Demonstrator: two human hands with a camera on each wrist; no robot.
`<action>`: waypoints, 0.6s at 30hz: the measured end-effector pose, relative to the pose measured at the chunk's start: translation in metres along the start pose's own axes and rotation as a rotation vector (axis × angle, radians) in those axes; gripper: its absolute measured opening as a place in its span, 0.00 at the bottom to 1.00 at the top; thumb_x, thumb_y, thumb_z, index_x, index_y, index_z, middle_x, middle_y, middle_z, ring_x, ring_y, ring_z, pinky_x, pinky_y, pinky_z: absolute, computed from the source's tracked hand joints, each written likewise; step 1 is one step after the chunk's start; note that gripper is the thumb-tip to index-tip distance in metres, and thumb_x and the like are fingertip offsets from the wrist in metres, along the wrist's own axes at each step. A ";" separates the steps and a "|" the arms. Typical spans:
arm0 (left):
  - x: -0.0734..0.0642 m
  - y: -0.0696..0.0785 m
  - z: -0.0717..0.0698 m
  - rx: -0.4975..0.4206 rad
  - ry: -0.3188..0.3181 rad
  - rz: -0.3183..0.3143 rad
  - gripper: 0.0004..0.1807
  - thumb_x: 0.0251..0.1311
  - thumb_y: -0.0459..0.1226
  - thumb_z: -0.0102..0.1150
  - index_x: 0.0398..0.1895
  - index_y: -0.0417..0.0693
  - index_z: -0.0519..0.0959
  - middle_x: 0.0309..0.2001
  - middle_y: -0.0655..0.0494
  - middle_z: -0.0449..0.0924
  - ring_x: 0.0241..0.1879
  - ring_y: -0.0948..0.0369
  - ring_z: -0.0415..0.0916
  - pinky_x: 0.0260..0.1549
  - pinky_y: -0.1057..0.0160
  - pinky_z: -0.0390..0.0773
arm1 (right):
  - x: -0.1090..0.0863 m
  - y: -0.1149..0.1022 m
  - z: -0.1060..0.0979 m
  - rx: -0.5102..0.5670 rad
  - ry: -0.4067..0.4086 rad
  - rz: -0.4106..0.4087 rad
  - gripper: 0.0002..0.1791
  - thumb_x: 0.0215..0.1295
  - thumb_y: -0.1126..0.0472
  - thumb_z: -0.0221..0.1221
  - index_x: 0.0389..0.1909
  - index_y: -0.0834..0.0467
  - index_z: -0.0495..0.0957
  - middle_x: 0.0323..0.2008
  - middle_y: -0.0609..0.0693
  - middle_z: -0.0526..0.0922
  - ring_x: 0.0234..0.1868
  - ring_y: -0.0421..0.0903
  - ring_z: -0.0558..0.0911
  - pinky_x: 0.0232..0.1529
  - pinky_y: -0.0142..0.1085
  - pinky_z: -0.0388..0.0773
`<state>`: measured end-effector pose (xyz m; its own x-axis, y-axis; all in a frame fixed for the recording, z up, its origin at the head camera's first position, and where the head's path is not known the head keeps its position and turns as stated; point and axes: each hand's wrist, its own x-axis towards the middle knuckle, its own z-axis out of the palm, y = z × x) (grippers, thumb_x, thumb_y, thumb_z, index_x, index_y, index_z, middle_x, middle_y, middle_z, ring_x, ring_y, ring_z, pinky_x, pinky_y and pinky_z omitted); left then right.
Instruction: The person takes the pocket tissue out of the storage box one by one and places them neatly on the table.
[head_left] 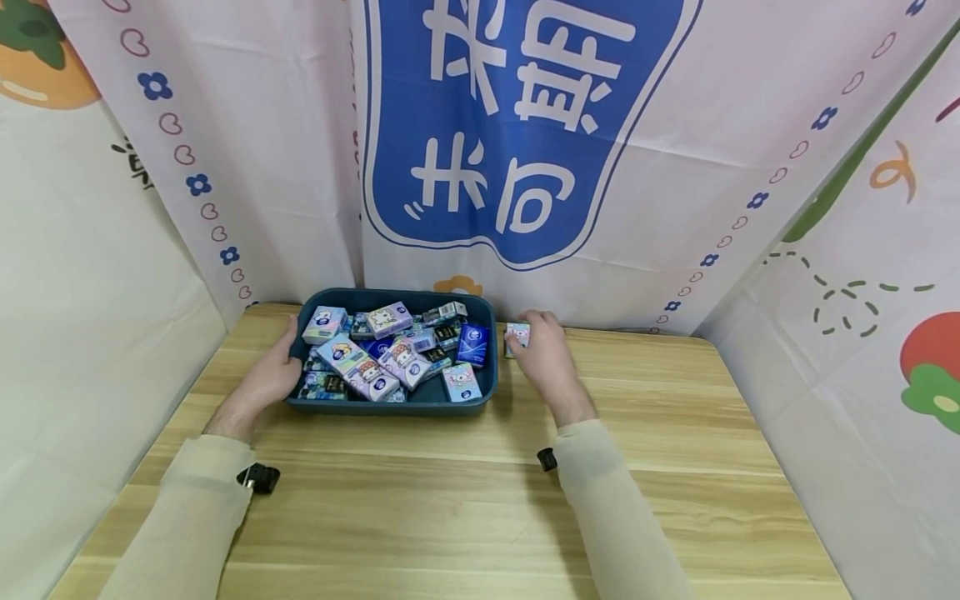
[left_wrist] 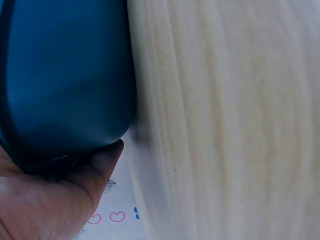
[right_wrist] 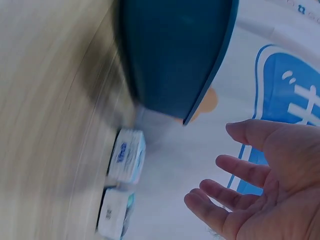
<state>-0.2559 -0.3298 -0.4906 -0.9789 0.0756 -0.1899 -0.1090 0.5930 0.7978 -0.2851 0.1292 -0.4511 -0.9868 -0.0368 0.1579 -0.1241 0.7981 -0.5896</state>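
Observation:
On the wooden table sits a dark teal plastic bin [head_left: 390, 408], full of small pocket tissue packs [head_left: 405, 362] in blue, lilac and black prints. My left hand [head_left: 266, 371] holds the bin's left end; in the left wrist view its fingers lie against the outer wall [left_wrist: 70, 90] near the rim. To the right of the bin, my right hand [head_left: 546, 354] is beside a pink and pale blue tissue pack [head_left: 517, 332] and partly covers it from above. The right wrist view shows its fingers spread and bent slightly, holding nothing. Two tissue packs [right_wrist: 127, 156] lie there near the bin.
The bin stands near the back edge of the wooden table [head_left: 420, 517]. A printed cloth [head_left: 285, 167] with a blue panel hangs directly behind it. More white cloth [head_left: 75, 333] hangs at both sides.

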 end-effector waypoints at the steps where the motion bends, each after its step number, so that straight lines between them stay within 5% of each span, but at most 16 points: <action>1: 0.000 0.000 0.000 0.000 0.001 0.003 0.43 0.90 0.32 0.28 0.96 0.49 0.21 0.95 0.35 0.16 0.95 0.25 0.23 0.94 0.22 0.33 | -0.001 -0.003 0.001 0.004 -0.002 -0.003 0.28 0.84 0.55 0.70 0.75 0.66 0.83 0.77 0.69 0.83 0.80 0.68 0.82 0.86 0.60 0.80; 18: 0.002 -0.001 0.000 0.001 0.000 -0.008 0.43 0.90 0.32 0.28 0.96 0.50 0.20 0.95 0.35 0.16 0.95 0.26 0.22 0.94 0.23 0.33 | -0.021 -0.044 0.018 0.179 -0.043 -0.074 0.25 0.84 0.59 0.70 0.76 0.59 0.85 0.79 0.63 0.81 0.80 0.64 0.83 0.83 0.58 0.84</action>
<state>-0.2580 -0.3305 -0.4918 -0.9780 0.0706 -0.1962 -0.1167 0.5944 0.7957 -0.2604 0.0844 -0.4427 -0.9774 -0.1198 0.1740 -0.2088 0.6726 -0.7099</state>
